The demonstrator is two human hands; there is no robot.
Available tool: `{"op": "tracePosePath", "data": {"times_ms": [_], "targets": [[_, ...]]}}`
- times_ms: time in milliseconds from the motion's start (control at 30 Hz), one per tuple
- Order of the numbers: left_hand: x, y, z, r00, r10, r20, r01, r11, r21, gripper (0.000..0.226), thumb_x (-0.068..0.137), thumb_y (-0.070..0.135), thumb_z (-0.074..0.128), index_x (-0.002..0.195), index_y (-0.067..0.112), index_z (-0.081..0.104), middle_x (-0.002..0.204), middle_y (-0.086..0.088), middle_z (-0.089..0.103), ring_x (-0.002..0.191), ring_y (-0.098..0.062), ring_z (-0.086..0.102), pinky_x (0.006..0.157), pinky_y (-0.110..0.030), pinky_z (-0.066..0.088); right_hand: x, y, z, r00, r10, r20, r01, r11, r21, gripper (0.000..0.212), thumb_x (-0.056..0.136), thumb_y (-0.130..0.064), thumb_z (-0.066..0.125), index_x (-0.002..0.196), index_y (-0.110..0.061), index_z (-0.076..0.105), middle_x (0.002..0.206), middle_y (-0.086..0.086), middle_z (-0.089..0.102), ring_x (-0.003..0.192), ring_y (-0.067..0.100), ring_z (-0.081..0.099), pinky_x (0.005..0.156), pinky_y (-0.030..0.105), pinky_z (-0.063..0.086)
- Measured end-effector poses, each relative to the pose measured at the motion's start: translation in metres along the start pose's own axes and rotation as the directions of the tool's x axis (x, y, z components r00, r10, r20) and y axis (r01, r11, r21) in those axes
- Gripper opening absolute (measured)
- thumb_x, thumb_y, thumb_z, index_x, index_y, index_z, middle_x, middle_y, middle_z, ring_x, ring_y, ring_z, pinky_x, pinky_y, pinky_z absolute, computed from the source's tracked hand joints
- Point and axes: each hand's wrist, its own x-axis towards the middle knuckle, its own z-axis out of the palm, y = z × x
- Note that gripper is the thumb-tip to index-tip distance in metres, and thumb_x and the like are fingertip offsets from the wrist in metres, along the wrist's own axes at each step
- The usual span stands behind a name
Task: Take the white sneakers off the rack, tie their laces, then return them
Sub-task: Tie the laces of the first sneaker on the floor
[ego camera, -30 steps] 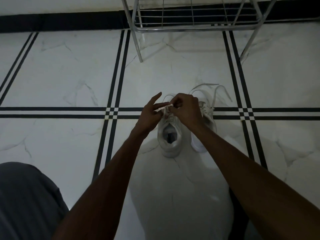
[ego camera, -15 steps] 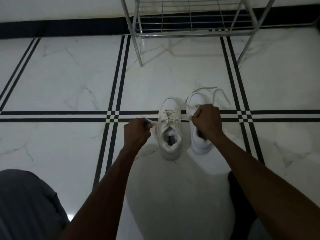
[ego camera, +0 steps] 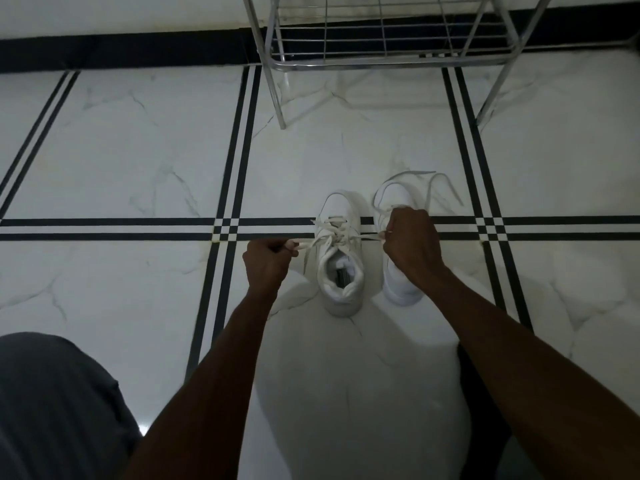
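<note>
Two white sneakers stand side by side on the tiled floor, toes pointing away from me. The left sneaker (ego camera: 340, 252) has its laces (ego camera: 332, 233) pulled taut to both sides. My left hand (ego camera: 268, 263) is closed on the lace end to the left of this shoe. My right hand (ego camera: 412, 245) is closed on the other lace end and covers part of the right sneaker (ego camera: 398, 285). That right sneaker's laces (ego camera: 415, 181) lie loose over its toe and on the floor.
A metal wire shoe rack (ego camera: 381, 60) stands just beyond the sneakers, its lowest shelf bare. The floor (ego camera: 138, 150) is white marble tile with black stripe lines. A dark skirting band runs along the far wall. My grey-clad knee (ego camera: 52, 410) fills the lower left corner.
My hands were together over the left sneaker's laces, then moved apart to either side, drawing the laces tight. Since half a second ago they have hardly shifted.
</note>
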Motion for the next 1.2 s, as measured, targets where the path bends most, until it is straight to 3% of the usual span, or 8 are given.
{"op": "tracePosePath", "data": {"times_ms": [300, 433, 533, 633, 800, 900, 1067, 1200], "targets": [[0.0, -0.01, 0.004, 0.978, -0.21, 0.012, 0.21, 0.969, -0.131, 0.015, 0.095, 0.02, 0.07, 0.101, 0.012, 0.082, 0.086, -0.003, 0.08, 0.094, -0.016, 0.067, 0.071, -0.026, 0.046, -0.001, -0.008, -0.008, 0.946, 0.245, 0.214, -0.249, 0.969, -0.01, 0.001, 0.085, -0.006, 0.059, 0.084, -0.005, 0.06, 0.079, 0.014, 0.051, 0.07, 0.028, 0.049, 0.063, 0.031, 0.04], [0.002, -0.005, 0.002, 0.993, -0.079, 0.09, 0.08, 0.997, -0.007, 0.015, 0.093, 0.017, 0.068, 0.099, 0.015, 0.082, 0.096, -0.002, 0.081, 0.101, -0.016, 0.07, 0.093, -0.034, 0.051, 0.0, -0.012, -0.006, 0.997, -0.082, 0.012, 0.083, 0.991, -0.103, 0.027, 0.064, 0.009, 0.079, 0.086, 0.0, 0.067, 0.084, 0.021, 0.066, 0.078, 0.04, 0.062, 0.068, 0.042, 0.054], [0.003, -0.001, 0.004, 0.988, -0.016, 0.153, 0.007, 0.998, 0.06, 0.021, 0.089, 0.006, 0.064, 0.097, 0.016, 0.081, 0.096, 0.0, 0.079, 0.098, -0.017, 0.07, 0.091, -0.036, 0.053, 0.014, -0.028, -0.004, 0.937, -0.275, 0.216, 0.272, 0.961, 0.045, 0.068, 0.071, 0.009, 0.066, 0.132, -0.02, 0.061, 0.138, 0.011, 0.055, 0.123, 0.038, 0.045, 0.094, 0.047, 0.045], [0.0, 0.001, 0.007, 0.985, 0.01, 0.172, -0.029, 0.994, 0.104, 0.028, 0.088, 0.0, 0.063, 0.102, 0.016, 0.08, 0.095, 0.002, 0.077, 0.092, -0.012, 0.068, 0.087, -0.033, 0.052, 0.017, -0.047, 0.004, 0.81, -0.47, 0.35, 0.476, 0.876, 0.075, 0.079, 0.068, 0.009, 0.069, 0.137, -0.029, 0.058, 0.152, 0.009, 0.042, 0.14, 0.036, 0.03, 0.099, 0.049, 0.044], [0.001, -0.002, 0.003, 0.986, 0.047, 0.162, -0.07, 0.988, 0.138, 0.024, 0.09, 0.006, 0.066, 0.105, 0.017, 0.081, 0.101, -0.003, 0.08, 0.097, -0.017, 0.07, 0.089, -0.033, 0.054, 0.019, -0.031, 0.005, 0.861, -0.312, 0.402, 0.378, 0.921, -0.096, 0.035, 0.083, -0.013, 0.062, 0.117, -0.018, 0.07, 0.138, 0.011, 0.052, 0.132, 0.036, 0.04, 0.097, 0.05, 0.047], [0.002, -0.005, 0.002, 0.987, 0.035, 0.16, -0.057, 0.989, 0.136, 0.024, 0.091, 0.009, 0.065, 0.106, 0.018, 0.081, 0.101, -0.002, 0.081, 0.097, -0.014, 0.07, 0.087, -0.031, 0.052, 0.026, -0.017, -0.001, 0.854, -0.217, 0.474, 0.352, 0.91, -0.218, 0.036, 0.077, -0.016, 0.056, 0.112, -0.015, 0.067, 0.124, 0.012, 0.059, 0.121, 0.035, 0.048, 0.095, 0.048, 0.047], [0.002, 0.0, 0.006, 0.952, 0.067, 0.297, -0.121, 0.979, 0.167, 0.034, 0.092, 0.008, 0.062, 0.12, 0.02, 0.076, 0.104, -0.001, 0.077, 0.091, -0.014, 0.069, 0.075, -0.026, 0.053, 0.024, -0.016, -0.01, 0.806, -0.17, 0.566, 0.288, 0.95, -0.125, 0.051, 0.08, -0.003, 0.066, 0.129, -0.017, 0.063, 0.13, 0.009, 0.058, 0.12, 0.037, 0.05, 0.099, 0.048, 0.046], [0.004, 0.006, 0.014, 0.905, 0.159, 0.394, -0.282, 0.919, 0.277, 0.038, 0.094, 0.009, 0.063, 0.127, 0.027, 0.068, 0.109, -0.001, 0.075, 0.096, -0.019, 0.069, 0.085, -0.034, 0.058, 0.008, -0.018, -0.007, 0.862, -0.208, 0.463, 0.269, 0.961, -0.069, 0.018, 0.085, -0.013, 0.066, 0.102, -0.013, 0.067, 0.103, 0.01, 0.071, 0.101, 0.035, 0.063, 0.085, 0.041, 0.051]]}}
